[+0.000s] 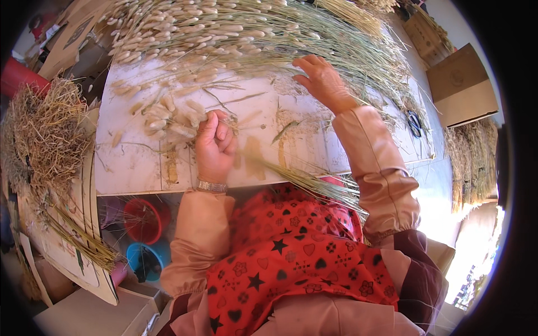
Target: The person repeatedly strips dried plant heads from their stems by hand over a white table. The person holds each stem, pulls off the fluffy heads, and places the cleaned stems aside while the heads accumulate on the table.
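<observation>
My left hand (216,140), a metal band at its wrist, is closed around a small bunch of fluffy bunny-tail grass (168,119). The pale heads stick out to the left of the fingers, partly blurred. My right hand (321,77) is at the near edge of a broad pile of bunny-tail grass (252,38). Its fingers are apart, and I see nothing held in them. Closer to me, a sheaf of green-yellow stems (311,180) slants across the table's front edge towards my red patterned apron (290,252); its left end is blurred.
Black-handled scissors (415,124) lie on the right of the white table (130,168). Red (145,220) and blue buckets (145,260) stand below its front left. Dried grass (50,130) is heaped at left. Cardboard boxes (460,84) stand at right.
</observation>
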The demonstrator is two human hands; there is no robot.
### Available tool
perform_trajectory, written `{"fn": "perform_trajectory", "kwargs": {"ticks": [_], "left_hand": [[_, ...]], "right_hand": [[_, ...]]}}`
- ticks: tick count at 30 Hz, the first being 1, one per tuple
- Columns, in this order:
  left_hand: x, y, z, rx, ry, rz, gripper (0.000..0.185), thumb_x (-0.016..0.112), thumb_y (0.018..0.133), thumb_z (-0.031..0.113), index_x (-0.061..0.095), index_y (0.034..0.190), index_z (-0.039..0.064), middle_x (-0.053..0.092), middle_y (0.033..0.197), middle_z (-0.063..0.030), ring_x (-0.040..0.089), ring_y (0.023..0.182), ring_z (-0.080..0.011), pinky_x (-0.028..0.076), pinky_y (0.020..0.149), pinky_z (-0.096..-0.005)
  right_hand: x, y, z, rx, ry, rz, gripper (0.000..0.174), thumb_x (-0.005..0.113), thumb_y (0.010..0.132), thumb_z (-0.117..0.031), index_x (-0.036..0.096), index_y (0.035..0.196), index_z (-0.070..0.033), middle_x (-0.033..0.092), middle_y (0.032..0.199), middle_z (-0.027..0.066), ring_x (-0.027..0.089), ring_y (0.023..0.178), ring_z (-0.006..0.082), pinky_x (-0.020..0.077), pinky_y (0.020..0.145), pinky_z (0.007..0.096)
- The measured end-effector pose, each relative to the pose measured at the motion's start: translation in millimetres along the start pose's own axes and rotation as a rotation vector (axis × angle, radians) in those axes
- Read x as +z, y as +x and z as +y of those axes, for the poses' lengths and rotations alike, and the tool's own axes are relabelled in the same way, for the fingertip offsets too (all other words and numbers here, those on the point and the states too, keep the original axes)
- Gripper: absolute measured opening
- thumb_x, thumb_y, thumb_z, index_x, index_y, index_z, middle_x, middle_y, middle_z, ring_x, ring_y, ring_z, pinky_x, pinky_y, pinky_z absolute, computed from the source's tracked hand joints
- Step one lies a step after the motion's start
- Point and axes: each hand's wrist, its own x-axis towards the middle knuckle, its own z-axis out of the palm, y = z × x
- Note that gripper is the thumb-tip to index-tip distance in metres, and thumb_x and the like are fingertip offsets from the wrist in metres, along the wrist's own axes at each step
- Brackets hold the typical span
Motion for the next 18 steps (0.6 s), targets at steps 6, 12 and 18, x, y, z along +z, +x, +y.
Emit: {"fn": "perform_trajectory", "kwargs": {"ticks": [6, 12, 18], "left_hand": [[1, 0, 1, -0.013, 0.021, 0.009, 0.019, 0.054, 0.097, 0.029, 0.057, 0.094, 0.011, 0.038, 0.059, 0.0070, 0.023, 0.043, -0.0036, 0.017, 0.039, -0.0212], [1, 0, 0, -0.015, 0.007, 0.012, 0.018, 0.053, 0.098, 0.028, 0.057, 0.093, 0.010, 0.038, 0.059, 0.0072, 0.023, 0.043, -0.0036, 0.017, 0.039, -0.0211], [-1, 0, 1, -0.030, -0.009, -0.013, 0.018, 0.052, 0.098, 0.027, 0.056, 0.093, 0.010, 0.038, 0.060, 0.0071, 0.023, 0.043, -0.0038, 0.017, 0.038, -0.0210]], "right_hand": [[16, 17, 20, 0.110, 0.042, -0.221, 0.017, 0.064, 0.088, -0.019, 0.065, 0.099, -0.006, 0.063, 0.094, 0.0084, 0.063, 0.083, 0.0272, 0.0516, 0.072, 0.0370], [-8, 30, 16, 0.292, 0.548, -0.116, 0.018, 0.062, 0.092, -0.018, 0.064, 0.106, -0.006, 0.064, 0.088, 0.0070, 0.062, 0.075, 0.0181, 0.0506, 0.069, 0.0301], [17, 37, 15, 0.058, 0.068, -0.089, 0.023, 0.060, 0.085, -0.014, 0.064, 0.107, -0.016, 0.062, 0.097, 0.0079, 0.061, 0.094, 0.0302, 0.0506, 0.077, 0.0420]]}}
